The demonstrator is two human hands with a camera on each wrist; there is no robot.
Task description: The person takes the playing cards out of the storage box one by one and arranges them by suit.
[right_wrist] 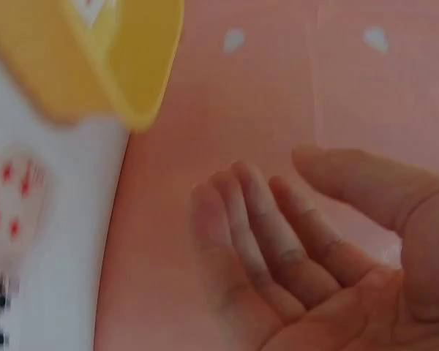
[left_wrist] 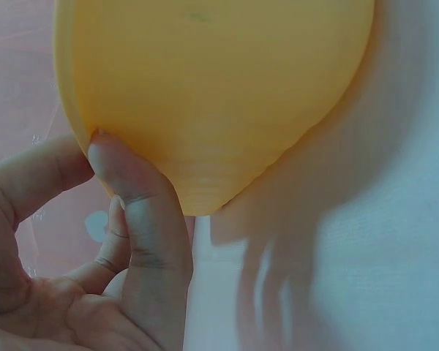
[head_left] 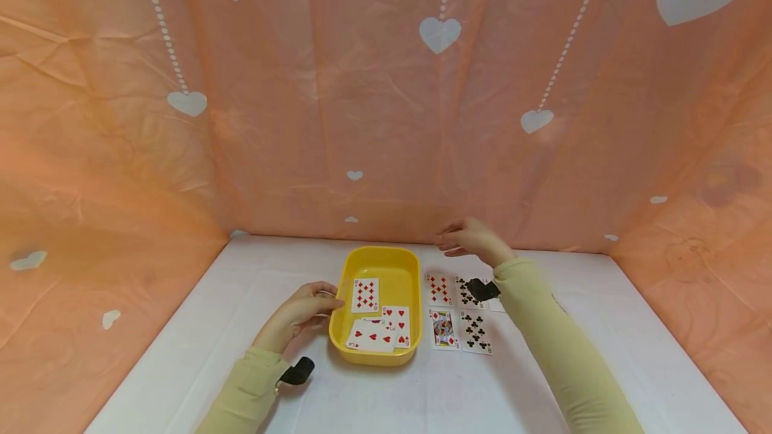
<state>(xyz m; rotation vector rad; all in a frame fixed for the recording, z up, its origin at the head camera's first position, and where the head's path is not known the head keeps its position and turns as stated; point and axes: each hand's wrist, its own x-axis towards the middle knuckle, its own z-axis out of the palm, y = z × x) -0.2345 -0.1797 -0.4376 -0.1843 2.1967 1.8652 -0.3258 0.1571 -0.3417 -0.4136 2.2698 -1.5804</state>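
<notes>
Grips yellow tray [head_left: 392, 273] with left hand [head_left: 301, 313] at its left long side, with thumb inside the wall and other fingers outside; probably to stop it sliding. Holds nothing in right hand [head_left: 473, 240]; shows fingers loosely bent, thumb apart, raised over far side of white table [head_left: 374, 404], beyond the card rows. Maybe held high so as not to brush the cards; can't say for sure.

Count tray: 1, flat on the table between left hand and card rows. Count hands: 2. Count black wrist bands [head_left: 298, 371]: 2, one per wrist, likely to carry the cameras.

Count cards inside tray: at least 4. See diamond card [head_left: 365, 295] lying apart, then three overlapping: hearts six [head_left: 396, 315], hearts three [head_left: 369, 339] on top, one more mostly hidden underneath. Look dropped in rather than lined up.

Count cards on table, just right of tray: at least 5, in two rows, apparently spread face up for easy reading. In far row: second diamond card [head_left: 439, 290], clubs card [head_left: 463, 292], one partly hidden behind right wrist. In near row: face card [head_left: 444, 331], clubs eight [head_left: 476, 332].
</notes>
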